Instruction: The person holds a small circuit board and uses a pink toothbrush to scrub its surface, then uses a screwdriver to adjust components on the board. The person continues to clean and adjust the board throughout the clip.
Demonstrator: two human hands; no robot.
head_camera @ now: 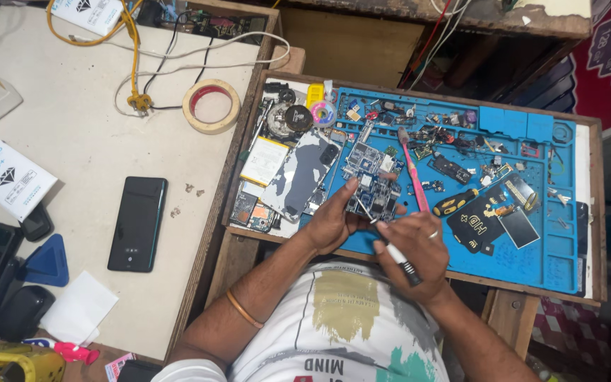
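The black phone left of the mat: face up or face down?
Face down: the black phone lies flat on the white table, its plain glossy back up.

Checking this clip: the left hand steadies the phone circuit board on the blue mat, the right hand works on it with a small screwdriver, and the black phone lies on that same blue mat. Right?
Not quite. The head view shows the black phone on the pale table to the left, not on the blue mat. The left hand does steady the circuit board, and the right hand holds the small screwdriver to it.
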